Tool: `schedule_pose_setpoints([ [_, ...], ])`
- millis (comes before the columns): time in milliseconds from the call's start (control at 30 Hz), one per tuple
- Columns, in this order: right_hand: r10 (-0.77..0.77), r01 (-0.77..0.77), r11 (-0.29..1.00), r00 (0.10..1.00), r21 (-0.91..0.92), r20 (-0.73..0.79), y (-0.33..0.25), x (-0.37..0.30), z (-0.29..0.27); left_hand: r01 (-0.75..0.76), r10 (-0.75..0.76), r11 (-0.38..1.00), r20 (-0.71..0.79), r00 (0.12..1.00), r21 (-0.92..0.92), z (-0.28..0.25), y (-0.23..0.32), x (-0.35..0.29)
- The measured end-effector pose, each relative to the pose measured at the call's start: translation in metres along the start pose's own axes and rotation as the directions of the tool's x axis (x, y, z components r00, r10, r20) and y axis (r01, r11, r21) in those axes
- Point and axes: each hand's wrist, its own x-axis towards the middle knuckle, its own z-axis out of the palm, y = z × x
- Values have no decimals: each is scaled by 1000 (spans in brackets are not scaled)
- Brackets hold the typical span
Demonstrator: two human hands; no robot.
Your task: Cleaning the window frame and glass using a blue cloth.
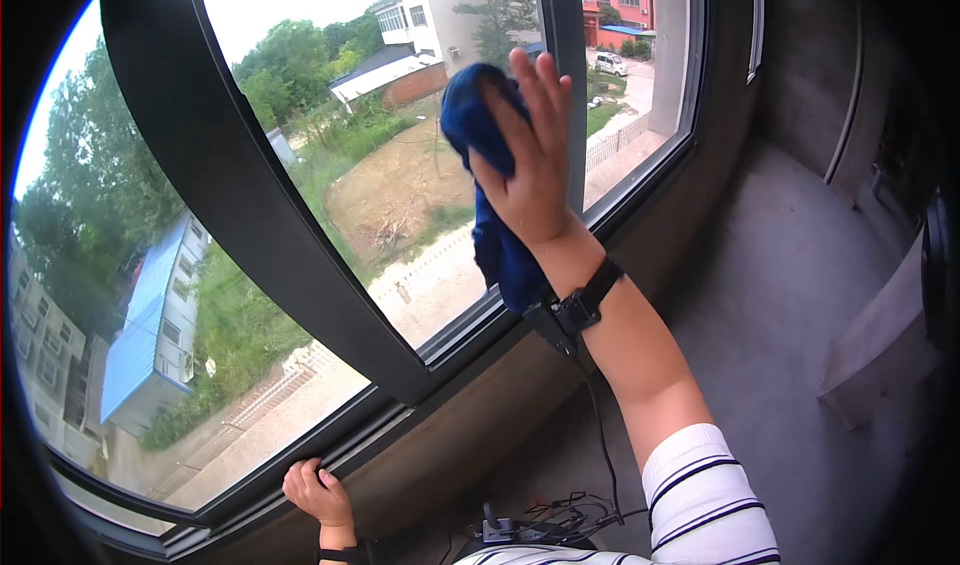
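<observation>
My right hand (533, 150) is raised against the window glass (390, 200) with a dark blue cloth (470, 110) under its palm and bent fingers. Part of the cloth hangs down past my wrist toward the bottom of the frame. A black strap with a small device (575, 312) circles that wrist. Lower down, my left hand (318, 492) has its fingers curled over the edge of the window's bottom rail (365, 447). A dark strap (345, 552) shows on the left wrist too.
A thick dark upright (240, 190) divides the window panes. Black cables (575, 515) lie tangled near my body, one running up to the right wrist. Bare grey concrete floor (750, 295) stretches to the right, with a slanted grey panel (880, 335) there. Trees and buildings stand outside.
</observation>
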Motion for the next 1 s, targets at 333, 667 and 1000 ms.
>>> schedule_pose_setpoints([
  [333, -128, 74, 896, 987, 438, 96, -102, -15, 28, 16, -17, 999, -27, 999, -47, -1, 2, 2],
  [667, -311, 171, 908, 888, 383, 340, -89, -131, -2, 17, -19, 996, -12, 1000, -87, -7, 6, 4],
  [1000, -493, 401, 835, 850, 377, 188, -29, -73, 1, 98, -96, 995, -108, 990, 19, 14, 7, 5],
])
